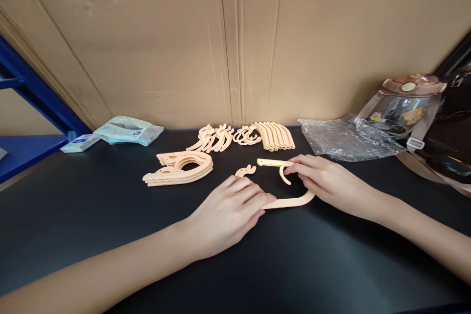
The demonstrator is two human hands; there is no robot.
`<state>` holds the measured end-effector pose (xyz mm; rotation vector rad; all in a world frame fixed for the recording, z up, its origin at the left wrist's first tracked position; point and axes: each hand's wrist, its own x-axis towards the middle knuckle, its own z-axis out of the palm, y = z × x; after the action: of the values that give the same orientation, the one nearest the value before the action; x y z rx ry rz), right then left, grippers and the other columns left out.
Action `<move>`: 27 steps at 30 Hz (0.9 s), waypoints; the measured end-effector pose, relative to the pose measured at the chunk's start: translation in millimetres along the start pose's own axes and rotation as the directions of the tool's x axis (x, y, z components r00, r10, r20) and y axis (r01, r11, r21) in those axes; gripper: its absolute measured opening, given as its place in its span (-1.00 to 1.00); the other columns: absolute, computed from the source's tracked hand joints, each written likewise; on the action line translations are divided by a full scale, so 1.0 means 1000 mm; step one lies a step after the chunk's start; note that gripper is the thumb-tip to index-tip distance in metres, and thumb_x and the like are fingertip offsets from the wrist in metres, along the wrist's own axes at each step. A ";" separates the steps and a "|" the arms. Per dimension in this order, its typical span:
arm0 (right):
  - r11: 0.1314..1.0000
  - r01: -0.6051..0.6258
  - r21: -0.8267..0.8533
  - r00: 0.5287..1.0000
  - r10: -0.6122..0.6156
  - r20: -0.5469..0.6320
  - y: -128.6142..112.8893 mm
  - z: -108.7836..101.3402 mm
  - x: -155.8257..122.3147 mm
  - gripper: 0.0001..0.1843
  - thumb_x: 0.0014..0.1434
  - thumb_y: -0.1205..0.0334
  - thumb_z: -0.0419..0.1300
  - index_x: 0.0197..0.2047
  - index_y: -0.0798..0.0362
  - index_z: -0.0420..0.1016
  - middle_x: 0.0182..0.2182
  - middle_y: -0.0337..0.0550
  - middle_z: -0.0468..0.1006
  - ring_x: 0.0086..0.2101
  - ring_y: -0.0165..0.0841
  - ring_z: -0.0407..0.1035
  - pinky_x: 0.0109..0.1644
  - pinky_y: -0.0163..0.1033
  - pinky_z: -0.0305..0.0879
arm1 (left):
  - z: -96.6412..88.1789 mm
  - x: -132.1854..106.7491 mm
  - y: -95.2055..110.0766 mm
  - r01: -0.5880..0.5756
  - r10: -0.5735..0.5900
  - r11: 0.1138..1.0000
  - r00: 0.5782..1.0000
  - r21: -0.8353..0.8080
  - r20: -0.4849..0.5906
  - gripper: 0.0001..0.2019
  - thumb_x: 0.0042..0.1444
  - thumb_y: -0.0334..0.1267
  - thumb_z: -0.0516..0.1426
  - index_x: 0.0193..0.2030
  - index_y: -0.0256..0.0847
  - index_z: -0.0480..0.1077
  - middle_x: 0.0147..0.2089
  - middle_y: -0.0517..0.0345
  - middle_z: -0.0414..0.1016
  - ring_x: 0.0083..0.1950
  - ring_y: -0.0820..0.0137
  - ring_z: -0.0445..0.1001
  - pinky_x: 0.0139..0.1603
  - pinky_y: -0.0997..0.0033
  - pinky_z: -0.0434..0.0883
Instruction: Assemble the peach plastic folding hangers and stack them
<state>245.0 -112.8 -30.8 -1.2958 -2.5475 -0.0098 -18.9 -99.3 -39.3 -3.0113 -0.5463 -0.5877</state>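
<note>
Brown cardboard [147, 34] backs a black table [91, 235], with a blue metal frame [40, 89] at far left. Next lie a small wipes packet [79, 143] and a larger pale-blue wipes pack [127, 132]. Then comes a stack of cream plastic hangers [180, 175], with hook-topped pieces [206, 137] fanned behind. Mid-table, the left hand [231, 211] pinches a curved hanger arm [289, 203] in narrowed fingers; a loose hanger piece [246, 171] lies just beyond. Farther back sit curled hooks [247, 142] and a row of bent arms [274, 136]. The right hand [327, 176] has its fingers closed on an upper strip [275, 162]; whether they also grip the single hook [283, 176], I cannot tell. These parts look light, stiff and smooth, the thin hook probably the most breakable; the broader arms should give the surest hold. At right, a crinkled clear bag [342, 140] lies just before a strapped water bottle [399, 108].
</note>
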 end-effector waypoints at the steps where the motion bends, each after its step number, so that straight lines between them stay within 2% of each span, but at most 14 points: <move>1: 1.000 0.005 -0.019 1.000 -0.005 -0.010 0.001 0.001 0.000 -0.62 0.22 0.50 -0.11 -0.02 0.04 0.38 -0.09 -0.08 0.45 -0.16 -0.28 0.39 -0.10 -0.15 0.37 | 0.000 0.000 0.000 0.009 -0.009 1.000 1.000 -0.006 0.000 -0.80 0.32 -0.38 0.01 0.03 -0.22 0.33 -0.12 0.14 0.49 -0.07 0.33 0.39 -0.04 0.28 0.29; 5: 0.995 -0.010 -0.099 0.999 0.006 -0.041 0.010 0.008 -0.001 -0.60 0.20 0.54 -0.12 -0.05 0.08 0.42 -0.05 -0.03 0.43 -0.13 -0.27 0.40 -0.10 -0.15 0.40 | -0.001 0.004 0.000 0.045 -0.045 0.999 0.999 0.019 0.001 -0.80 0.32 -0.36 0.00 0.04 -0.20 0.32 -0.05 0.14 0.47 -0.02 0.31 0.39 -0.05 0.28 0.31; 7: 0.988 -0.019 -0.155 0.998 0.010 -0.059 0.013 0.010 -0.002 -0.59 0.19 0.55 -0.12 -0.06 0.09 0.43 -0.06 -0.02 0.45 -0.14 -0.24 0.41 -0.11 -0.12 0.41 | -0.004 0.007 -0.002 0.130 -0.130 0.989 0.991 0.076 -0.006 -0.79 0.30 -0.34 0.03 0.05 -0.20 0.31 -0.01 0.12 0.45 -0.01 0.28 0.39 -0.06 0.26 0.33; 10: 0.979 -0.012 -0.202 0.993 -0.012 -0.116 0.009 0.008 -0.001 -0.64 0.25 0.48 -0.10 -0.07 0.10 0.46 -0.05 0.01 0.46 -0.14 -0.19 0.41 -0.09 -0.04 0.40 | -0.011 0.011 -0.005 0.323 -0.326 0.929 0.945 0.178 -0.013 -0.69 0.25 -0.23 0.11 0.10 -0.26 0.29 0.03 0.02 0.41 -0.01 0.20 0.40 -0.07 0.20 0.38; 13: 0.990 0.072 -0.123 0.990 -0.086 -0.110 -0.002 0.002 -0.001 -0.71 0.34 0.31 -0.05 -0.04 0.09 0.47 -0.05 0.01 0.46 -0.09 -0.20 0.39 -0.03 -0.05 0.37 | -0.019 0.012 -0.006 0.417 -0.432 0.872 0.902 0.256 0.001 -0.61 0.22 -0.12 0.15 0.09 -0.32 0.30 -0.03 -0.01 0.44 -0.03 0.16 0.41 -0.05 0.15 0.39; 16: 0.988 0.149 -0.033 0.987 -0.151 -0.058 -0.013 -0.001 -0.003 -0.71 0.34 0.19 0.03 0.05 0.03 0.45 -0.02 -0.04 0.46 -0.01 -0.23 0.37 0.03 -0.08 0.35 | -0.023 0.011 -0.004 0.434 -0.476 0.847 0.877 0.307 0.073 -0.72 0.23 -0.13 0.13 -0.04 -0.29 0.37 -0.16 0.06 0.48 -0.11 0.19 0.45 -0.10 0.18 0.42; 19: 0.988 0.151 0.020 0.988 -0.151 -0.025 -0.017 0.000 -0.004 -0.72 0.34 0.19 0.05 0.04 -0.03 0.47 0.00 -0.10 0.48 0.05 -0.25 0.34 0.08 -0.09 0.33 | -0.024 0.009 -0.002 0.428 -0.486 0.842 0.866 0.329 0.118 -0.87 0.26 -0.29 0.08 -0.15 -0.27 0.39 -0.26 0.11 0.47 -0.23 0.25 0.46 -0.26 0.28 0.42; 23: 0.986 0.126 0.112 0.992 -0.126 -0.011 -0.018 0.003 -0.004 -0.74 0.36 0.21 0.01 -0.08 -0.03 0.52 -0.05 -0.12 0.52 0.08 -0.28 0.33 0.10 -0.15 0.34 | -0.020 0.004 -0.002 0.385 -0.457 0.847 0.879 0.366 0.134 -0.79 0.26 -0.43 -0.01 -0.01 -0.30 0.36 -0.27 0.10 0.45 -0.27 0.27 0.46 -0.27 0.29 0.41; 27: 0.980 0.110 0.169 0.994 -0.109 -0.015 -0.020 0.001 -0.004 -0.74 0.36 0.21 0.00 -0.11 -0.02 0.53 -0.08 -0.13 0.55 0.09 -0.27 0.35 0.13 -0.13 0.35 | -0.018 -0.002 -0.008 0.352 -0.438 0.837 0.890 0.418 0.127 -0.68 0.26 -0.48 -0.06 0.13 -0.37 0.27 -0.15 -0.02 0.46 -0.14 0.20 0.47 -0.15 0.21 0.42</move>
<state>231.6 -128.0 -30.1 -1.0902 -2.5483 0.1764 -30.0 -93.9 -23.6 -2.6014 -1.1702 -0.1212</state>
